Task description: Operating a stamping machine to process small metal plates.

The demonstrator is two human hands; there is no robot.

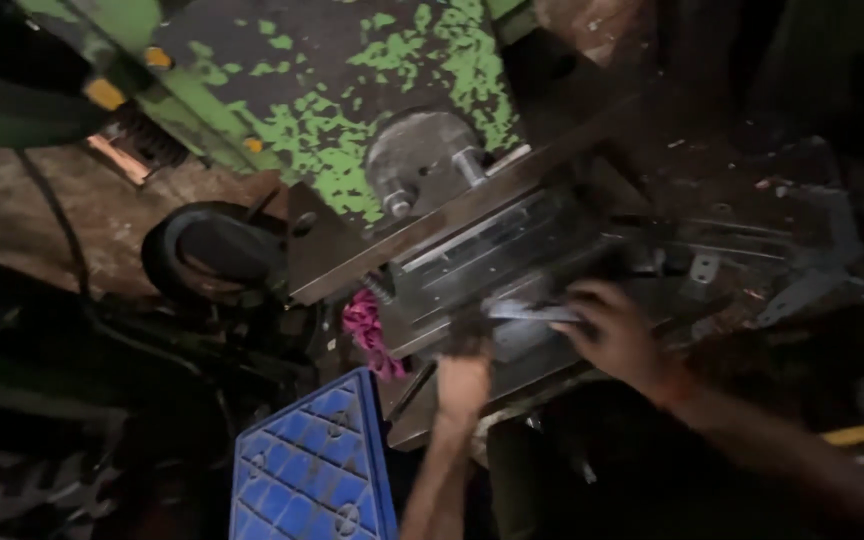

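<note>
The thin metal strip [532, 312] lies flat on the press bed [472, 270], at about five o'clock from the round steel hub [422, 160]; it looks placed but not yet released. The right hand [617, 335] pinches its end with curled fingers. The left hand [464, 375] reaches up beside it; its grip is blurred and cannot be told.

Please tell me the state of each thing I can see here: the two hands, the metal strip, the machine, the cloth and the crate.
left hand: closed, at the machine bed's front edge; what it grips is hidden
right hand: fingers curled on the metal strip
metal strip: lying flat on the bed, blurred
green machine: paint badly flaked
pink cloth: crumpled, hanging beside the bed
blue crate: tilted, below the bed
</note>
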